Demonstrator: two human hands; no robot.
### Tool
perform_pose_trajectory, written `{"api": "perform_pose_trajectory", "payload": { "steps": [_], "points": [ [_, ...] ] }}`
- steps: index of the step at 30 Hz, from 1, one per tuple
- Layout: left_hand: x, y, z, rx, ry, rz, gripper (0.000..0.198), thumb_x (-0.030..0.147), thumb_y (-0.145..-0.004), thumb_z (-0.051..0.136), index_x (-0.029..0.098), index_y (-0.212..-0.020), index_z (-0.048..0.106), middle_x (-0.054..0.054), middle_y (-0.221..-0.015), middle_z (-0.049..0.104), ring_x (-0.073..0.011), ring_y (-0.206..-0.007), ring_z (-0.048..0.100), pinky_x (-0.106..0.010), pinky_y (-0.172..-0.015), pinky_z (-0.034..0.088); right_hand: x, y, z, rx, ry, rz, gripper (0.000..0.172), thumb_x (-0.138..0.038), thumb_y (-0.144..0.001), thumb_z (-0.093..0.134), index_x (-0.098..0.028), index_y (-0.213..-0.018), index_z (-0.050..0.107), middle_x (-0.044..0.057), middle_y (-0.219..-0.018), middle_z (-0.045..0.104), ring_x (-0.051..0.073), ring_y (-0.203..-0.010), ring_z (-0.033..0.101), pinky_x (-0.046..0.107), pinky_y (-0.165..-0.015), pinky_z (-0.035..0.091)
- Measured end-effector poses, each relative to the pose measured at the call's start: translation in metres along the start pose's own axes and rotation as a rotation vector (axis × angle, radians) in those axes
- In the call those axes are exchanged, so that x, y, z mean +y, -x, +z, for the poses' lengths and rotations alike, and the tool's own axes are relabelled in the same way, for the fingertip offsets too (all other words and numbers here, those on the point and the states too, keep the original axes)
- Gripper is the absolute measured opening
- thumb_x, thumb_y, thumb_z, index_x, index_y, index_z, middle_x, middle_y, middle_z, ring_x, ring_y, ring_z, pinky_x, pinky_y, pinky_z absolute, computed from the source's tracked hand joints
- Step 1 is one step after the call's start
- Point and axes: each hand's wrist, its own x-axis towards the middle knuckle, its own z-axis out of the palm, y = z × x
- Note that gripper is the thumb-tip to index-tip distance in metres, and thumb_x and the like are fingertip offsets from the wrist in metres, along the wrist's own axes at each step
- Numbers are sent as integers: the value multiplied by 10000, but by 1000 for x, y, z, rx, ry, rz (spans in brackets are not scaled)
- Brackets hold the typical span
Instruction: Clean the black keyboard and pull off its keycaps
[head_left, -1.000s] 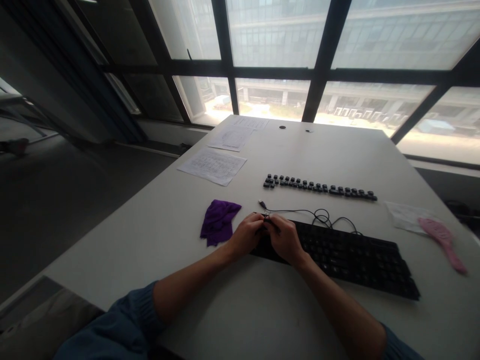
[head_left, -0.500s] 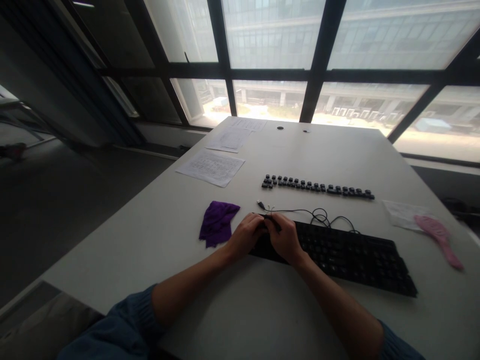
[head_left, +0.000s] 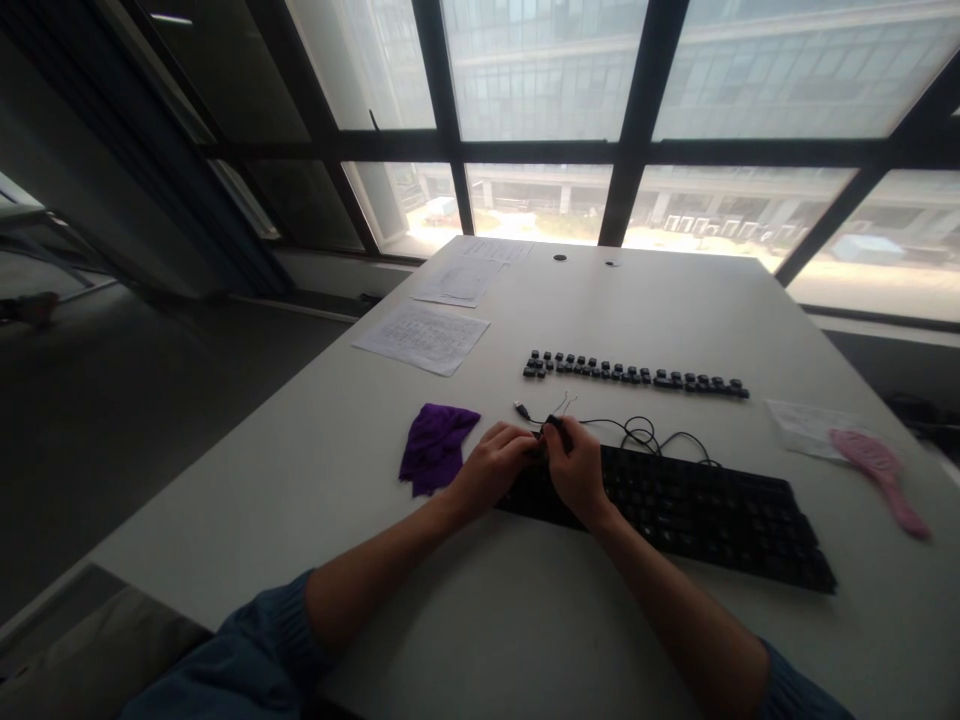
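A black keyboard (head_left: 705, 510) lies on the desk, its left end partly hidden under both hands. My right hand (head_left: 576, 470) is closed around a small dark keycap puller (head_left: 555, 424), whose two thin wires point away from me. My left hand (head_left: 495, 465) is beside it over the keyboard's left end, thumb and fingers pinched together. What sits between those fingertips is too dark and small to make out. Behind the keyboard, loose black keycaps (head_left: 622, 372) stand in rows.
A purple cloth (head_left: 437, 447) lies left of the hands. The black cable (head_left: 637, 430) with its USB plug (head_left: 521, 410) curls behind the keyboard. To the right are a pink hairbrush (head_left: 877, 465) and a clear plastic bag (head_left: 799, 428). Printed sheets (head_left: 424, 337) lie along the desk's left edge.
My right hand has shifted slightly right and turned, so the puller's wires now stick out farther above the fingers. My left hand has stayed close beside it. The keyboard and keycap rows are unchanged.
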Motion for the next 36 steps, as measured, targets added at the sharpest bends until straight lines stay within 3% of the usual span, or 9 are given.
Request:
{"api": "perform_pose_trajectory", "payload": {
  "steps": [5,10,13,18,23,36],
  "points": [
    [2,-7,-10,87,77,-129,113,205,-922,641,212,-1034,653,-85,-1115,625,-227,-1075,584,-384,-938,513,1,-2,0,52,-67,64,257,-358,-960,533,-203,-757,558,-16,-626,585,146,-560,538,262,-573,404],
    [-24,-50,-23,144,-12,-202,138,222,-887,692,225,-1022,666,-34,-994,678,-195,-897,594,-349,-844,510,1,-3,0,38,-104,73,257,-375,-959,541,-205,-767,562,-16,-629,585,147,-560,537,261,-569,403],
    [-51,-84,-14,122,-89,-183,202,207,-874,701,215,-1074,673,-33,-980,708,-203,-898,595,-369,-885,495,2,-3,1,43,-119,78,249,-373,-958,540,-205,-776,569,-6,-643,604,152,-569,549,263,-573,408],
    [-87,-122,21,75,-186,-161,130,187,-859,703,213,-984,725,-52,-1020,695,-238,-1043,568,-402,-983,451,7,-3,3,39,-131,78,253,-366,-952,542,-209,-754,555,-6,-633,593,152,-556,534,265,-555,395],
    [-98,-129,40,83,-276,-185,114,237,-831,751,240,-944,765,-62,-1170,618,-258,-1120,486,-416,-1032,409,8,-3,4,31,-107,73,243,-363,-953,543,-208,-766,557,-2,-643,600,155,-568,531,267,-562,395],
    [-104,-131,47,48,-329,-212,148,215,-807,766,254,-949,782,-90,-1256,572,-320,-1149,431,-514,-978,414,6,-2,3,2,-126,92,240,-375,-955,538,-211,-781,560,13,-674,613,165,-595,548,266,-565,413]
  ]
}}
